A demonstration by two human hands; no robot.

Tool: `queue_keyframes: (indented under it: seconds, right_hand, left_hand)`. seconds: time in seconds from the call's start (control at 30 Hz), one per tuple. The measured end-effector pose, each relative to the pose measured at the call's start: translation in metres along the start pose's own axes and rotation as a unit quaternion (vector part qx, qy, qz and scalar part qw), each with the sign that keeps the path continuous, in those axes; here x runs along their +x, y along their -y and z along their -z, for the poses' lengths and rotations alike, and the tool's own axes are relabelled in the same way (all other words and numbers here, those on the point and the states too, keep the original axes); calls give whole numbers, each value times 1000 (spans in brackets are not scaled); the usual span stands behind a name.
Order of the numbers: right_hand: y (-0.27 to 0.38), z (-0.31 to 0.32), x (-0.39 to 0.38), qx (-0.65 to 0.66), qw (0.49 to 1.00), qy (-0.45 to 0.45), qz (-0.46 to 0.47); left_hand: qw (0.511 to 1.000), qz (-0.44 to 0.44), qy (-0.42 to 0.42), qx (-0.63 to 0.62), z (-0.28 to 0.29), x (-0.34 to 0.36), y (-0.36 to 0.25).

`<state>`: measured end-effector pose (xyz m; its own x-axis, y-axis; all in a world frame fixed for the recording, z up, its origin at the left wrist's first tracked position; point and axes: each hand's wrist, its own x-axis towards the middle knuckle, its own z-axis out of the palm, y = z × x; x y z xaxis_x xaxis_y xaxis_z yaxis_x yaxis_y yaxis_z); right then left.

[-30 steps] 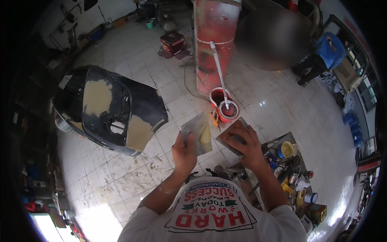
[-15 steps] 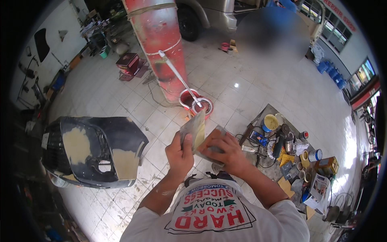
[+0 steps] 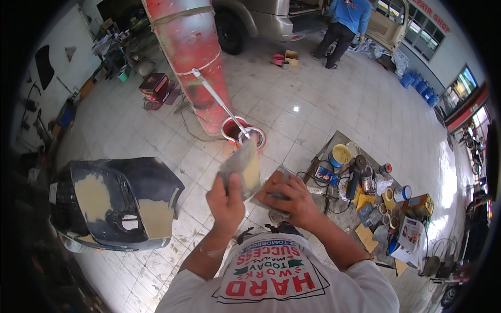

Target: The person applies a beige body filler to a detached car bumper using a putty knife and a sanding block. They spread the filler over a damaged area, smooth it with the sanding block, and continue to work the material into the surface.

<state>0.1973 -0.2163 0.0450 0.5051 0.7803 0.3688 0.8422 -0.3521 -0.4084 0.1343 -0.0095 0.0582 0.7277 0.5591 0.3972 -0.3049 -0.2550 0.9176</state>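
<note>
Head camera, wide fisheye, worn on the person's head. Looks down and forward over the shirt (image 3: 276, 276); left hand (image 3: 227, 202) and right hand (image 3: 293, 199) near lens, around mid-frame. Wide coverage: bumper (image 3: 119, 201) left of the left hand, table (image 3: 334, 141) right of the right hand, floor (image 3: 292, 125) beyond both, out to the vehicle (image 3: 267, 21). Edges curve, corners dark.

Illumination is bright over most of the tiled floor (image 3: 282, 88). Strong glare streaks the floor at far right, below the bright window (image 3: 466, 81); one small, sharp highlight marks it above centre. The left margin falls into deep shadow. My fingers (image 3: 284, 191) are clearly lit; the plate (image 3: 238, 163) in my left hand (image 3: 228, 207) shows soft blur at its upper edge. Fisheye distortion bends straight lines toward the black, rounded rim.
</note>
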Motion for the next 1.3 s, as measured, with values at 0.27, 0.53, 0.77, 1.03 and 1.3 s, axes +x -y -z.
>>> queue_keyframes:
  seconds: [0.27,0.53,0.77,1.03,1.3]
  right_hand:
    - [-5,-6,-1,186,975,-123,22]
    - [-48,2,-11,171,976,-65,-119]
    - [-10,-26,-31,320,937,-62,-126]
    - [-28,-47,-26,107,960,199,-167]
    - [-8,-20,43,146,988,1,60]
  left_hand:
    - [836,379,-40,-395,-15,2,19]
    - [884,298,-52,-355,-22,-26,43]
    - [908,241,-82,-333,-33,-42,57]
    - [931,227,-117,-260,1,-44,58]
    - [984,69,0,163,31,-62,31]
